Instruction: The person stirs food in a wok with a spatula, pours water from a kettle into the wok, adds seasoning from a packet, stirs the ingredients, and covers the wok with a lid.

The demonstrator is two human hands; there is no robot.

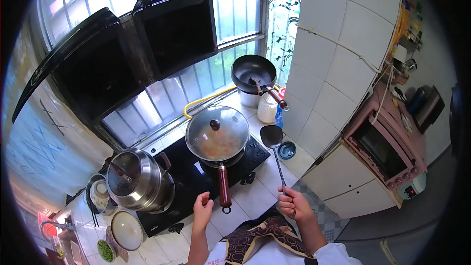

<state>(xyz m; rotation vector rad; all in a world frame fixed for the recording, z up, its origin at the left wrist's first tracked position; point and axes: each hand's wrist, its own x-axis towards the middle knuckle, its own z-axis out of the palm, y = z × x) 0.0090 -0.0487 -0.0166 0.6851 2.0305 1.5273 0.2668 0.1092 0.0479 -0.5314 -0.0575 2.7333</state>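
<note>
My right hand (296, 203) is wrapped round the handle of a dark spatula (272, 137), whose blade points up beside the stove's right edge. My left hand (202, 208) hangs left of the pan's red-brown handle (224, 186), apart from it, with its fingers loosely curled and nothing seen in them. On the black stove (198, 186) sits a pan under a glass lid (217, 132) with a dark knob; orange and pale food shows blurred through the glass. To the left stands a steel pot (137, 179) with a glass lid.
A black wok (253, 72) rests at the back, beside a white jar (267, 108). A dark round lid (287, 150) lies on the right counter. At left are a plate (126, 230) and a bowl of chopped greens (105, 251). A pink oven (385, 142) stands right.
</note>
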